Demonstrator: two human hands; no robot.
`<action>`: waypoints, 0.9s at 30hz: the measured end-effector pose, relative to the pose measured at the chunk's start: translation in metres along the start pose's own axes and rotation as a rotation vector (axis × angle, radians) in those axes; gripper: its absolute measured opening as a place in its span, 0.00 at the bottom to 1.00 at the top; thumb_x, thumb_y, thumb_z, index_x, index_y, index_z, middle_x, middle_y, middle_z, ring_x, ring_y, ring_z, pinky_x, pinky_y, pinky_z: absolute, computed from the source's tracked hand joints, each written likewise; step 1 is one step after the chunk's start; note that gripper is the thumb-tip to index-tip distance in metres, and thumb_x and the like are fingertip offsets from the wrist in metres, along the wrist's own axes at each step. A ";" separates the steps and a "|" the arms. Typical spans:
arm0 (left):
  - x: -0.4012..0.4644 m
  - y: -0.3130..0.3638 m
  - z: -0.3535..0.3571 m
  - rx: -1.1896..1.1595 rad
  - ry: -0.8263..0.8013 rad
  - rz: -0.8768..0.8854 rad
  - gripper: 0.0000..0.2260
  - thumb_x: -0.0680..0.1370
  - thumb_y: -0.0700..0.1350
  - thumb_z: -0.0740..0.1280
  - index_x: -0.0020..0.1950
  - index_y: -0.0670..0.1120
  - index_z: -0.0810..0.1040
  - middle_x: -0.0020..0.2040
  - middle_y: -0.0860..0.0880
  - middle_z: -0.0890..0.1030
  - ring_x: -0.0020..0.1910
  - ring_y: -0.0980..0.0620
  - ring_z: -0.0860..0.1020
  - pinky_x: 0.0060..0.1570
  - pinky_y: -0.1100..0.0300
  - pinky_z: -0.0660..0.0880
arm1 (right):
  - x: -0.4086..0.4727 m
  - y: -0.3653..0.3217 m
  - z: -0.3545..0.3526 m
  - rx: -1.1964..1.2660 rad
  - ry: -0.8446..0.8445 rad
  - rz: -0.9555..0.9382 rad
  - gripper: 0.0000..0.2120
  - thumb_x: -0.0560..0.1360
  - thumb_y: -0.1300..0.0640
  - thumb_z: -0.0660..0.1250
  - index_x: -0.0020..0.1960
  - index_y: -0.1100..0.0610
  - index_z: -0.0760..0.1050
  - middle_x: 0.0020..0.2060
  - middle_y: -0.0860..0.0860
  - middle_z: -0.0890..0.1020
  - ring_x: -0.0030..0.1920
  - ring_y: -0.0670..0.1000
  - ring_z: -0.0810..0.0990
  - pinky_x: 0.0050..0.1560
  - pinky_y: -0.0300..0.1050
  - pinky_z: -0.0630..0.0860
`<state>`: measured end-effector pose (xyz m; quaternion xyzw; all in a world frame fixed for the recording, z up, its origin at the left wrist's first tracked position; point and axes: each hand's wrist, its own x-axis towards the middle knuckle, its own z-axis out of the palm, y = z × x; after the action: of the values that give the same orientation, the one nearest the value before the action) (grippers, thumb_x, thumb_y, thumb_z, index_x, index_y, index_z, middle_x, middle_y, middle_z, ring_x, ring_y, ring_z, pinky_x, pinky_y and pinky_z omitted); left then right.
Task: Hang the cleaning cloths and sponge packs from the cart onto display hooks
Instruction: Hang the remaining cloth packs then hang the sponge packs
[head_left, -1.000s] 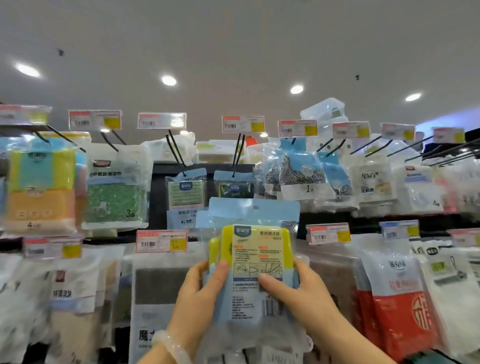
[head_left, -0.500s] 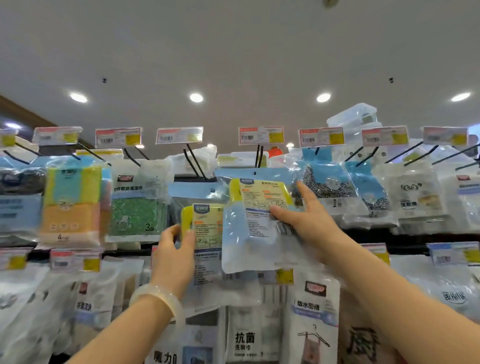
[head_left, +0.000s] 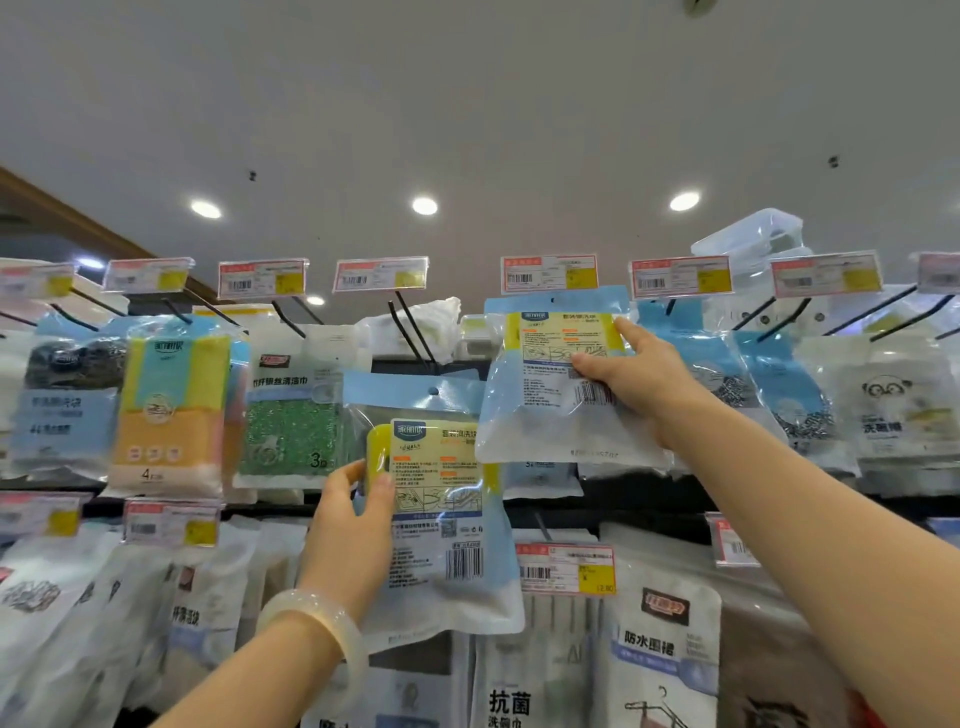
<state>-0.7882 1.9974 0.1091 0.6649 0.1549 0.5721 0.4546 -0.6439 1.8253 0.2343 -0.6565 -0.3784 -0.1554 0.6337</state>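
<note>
I hold two matching sponge packs, each a clear bag with a light-blue header and a yellow sponge inside. My right hand (head_left: 631, 376) grips the raised pack (head_left: 550, 374) by its right side, its header just under a price tag (head_left: 548, 274) on the top row. My left hand (head_left: 353, 525) pinches the lower pack (head_left: 441, 499) at its left edge, below an empty black hook (head_left: 410, 332). I cannot tell whether the raised pack's hole is on a hook.
The top row holds hung packs: steel scourers (head_left: 65, 395), a multicolour sponge pack (head_left: 174, 405), a green cloth pack (head_left: 296, 410), more scourers (head_left: 779, 400) at right. Lower rows carry cloth and apron bags (head_left: 660, 649). Price tags stick out on hook ends.
My right hand has lifted its pack higher, up to the top row's price tag. My left hand has moved its pack slightly right and up. Earlier both hands held the packs together.
</note>
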 end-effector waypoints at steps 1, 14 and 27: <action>0.000 -0.001 0.000 -0.002 -0.002 -0.003 0.14 0.80 0.51 0.58 0.65 0.50 0.67 0.52 0.50 0.77 0.54 0.48 0.75 0.56 0.48 0.72 | 0.003 0.001 0.001 0.007 0.007 0.005 0.37 0.73 0.54 0.71 0.76 0.49 0.56 0.60 0.51 0.72 0.58 0.54 0.76 0.63 0.57 0.73; 0.001 -0.019 -0.004 -0.045 0.011 -0.020 0.13 0.80 0.49 0.58 0.64 0.49 0.68 0.57 0.49 0.74 0.57 0.49 0.72 0.60 0.49 0.70 | 0.016 0.007 0.019 -0.491 -0.012 -0.050 0.27 0.75 0.49 0.66 0.69 0.58 0.63 0.61 0.56 0.75 0.56 0.57 0.75 0.55 0.50 0.71; 0.007 -0.031 -0.028 -0.047 0.059 -0.062 0.16 0.81 0.49 0.57 0.67 0.47 0.67 0.48 0.56 0.75 0.45 0.57 0.73 0.42 0.60 0.69 | 0.012 0.048 0.065 -1.051 -0.069 -0.506 0.22 0.79 0.43 0.51 0.69 0.52 0.65 0.74 0.54 0.61 0.75 0.56 0.53 0.73 0.58 0.50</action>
<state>-0.8019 2.0310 0.0872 0.6317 0.1755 0.5805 0.4829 -0.6202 1.8949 0.1987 -0.7767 -0.4161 -0.4473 0.1531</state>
